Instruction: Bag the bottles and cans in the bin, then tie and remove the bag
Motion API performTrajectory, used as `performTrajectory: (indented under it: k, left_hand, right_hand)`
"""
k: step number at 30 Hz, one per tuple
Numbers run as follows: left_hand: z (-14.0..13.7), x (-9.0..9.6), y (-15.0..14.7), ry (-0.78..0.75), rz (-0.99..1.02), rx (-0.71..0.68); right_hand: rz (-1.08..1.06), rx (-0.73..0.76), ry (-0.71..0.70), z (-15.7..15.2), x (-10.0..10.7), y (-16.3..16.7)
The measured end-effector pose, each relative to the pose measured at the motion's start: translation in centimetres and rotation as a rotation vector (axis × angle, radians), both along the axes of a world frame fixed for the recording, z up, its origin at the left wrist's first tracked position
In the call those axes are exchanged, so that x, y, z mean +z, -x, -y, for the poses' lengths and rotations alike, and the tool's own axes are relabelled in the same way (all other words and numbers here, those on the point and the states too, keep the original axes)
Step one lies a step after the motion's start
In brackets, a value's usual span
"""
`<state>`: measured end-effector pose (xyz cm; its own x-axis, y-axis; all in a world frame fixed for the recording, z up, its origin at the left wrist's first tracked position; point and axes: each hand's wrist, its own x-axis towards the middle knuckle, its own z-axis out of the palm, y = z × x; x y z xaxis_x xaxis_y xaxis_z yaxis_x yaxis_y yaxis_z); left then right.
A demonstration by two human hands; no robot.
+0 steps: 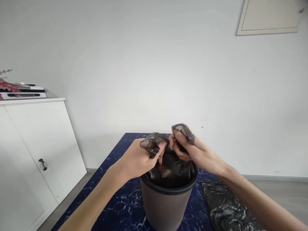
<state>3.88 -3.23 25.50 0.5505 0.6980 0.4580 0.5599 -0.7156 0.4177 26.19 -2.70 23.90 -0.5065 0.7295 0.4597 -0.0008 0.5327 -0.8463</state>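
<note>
A brown trash can (166,205) with a dark rim stands upright on the blue marbled table. Inside it sits a thin black trash bag (178,166), with some contents showing dimly through or within it. My left hand (141,157) grips a gathered piece of the bag above the can's left side. Over the right side, my right hand (186,146) pinches another gathered piece. Both hands are closed and held close together, a small gap between them. The bag's mouth is partly hidden behind my fingers.
Another black plastic bag (223,205) lies flat on the blue marbled table (120,199), right of the can and partly under my right forearm. At the left stands a white cabinet (43,138) with items on top. A pale wall rises behind the table.
</note>
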Motion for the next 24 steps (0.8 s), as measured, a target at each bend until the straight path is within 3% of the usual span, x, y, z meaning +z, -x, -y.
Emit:
performTrajectory:
  k: [4, 10, 13, 20, 24]
  left_hand:
    - [-0.1, 0.0, -0.1, -0.002, 0.055, 0.042]
    - [0.2, 0.4, -0.5, 0.071, 0.135, -0.003]
    - [0.3, 0.6, -0.7, 0.23, 0.274, -0.1]
    - [0.1, 1.1, -2.1, 0.472, 0.761, -0.391]
    - [-0.2, 1.3, -2.4, 0.565, 0.892, -0.388]
  right_hand:
    - [-0.279, 0.034, 0.183, -0.3, 0.4, 0.3]
    - [-0.446, 0.011, 0.397, -1.0, 0.8, 0.2]
    - [-0.415, 0.002, 0.391, -1.2, 0.7, 0.3]
    - [-0.328, 0.173, 0.316, -0.9, 0.8, 0.9]
    - [-0.245, 0.109, 0.312, -0.8, 1.0, 0.6]
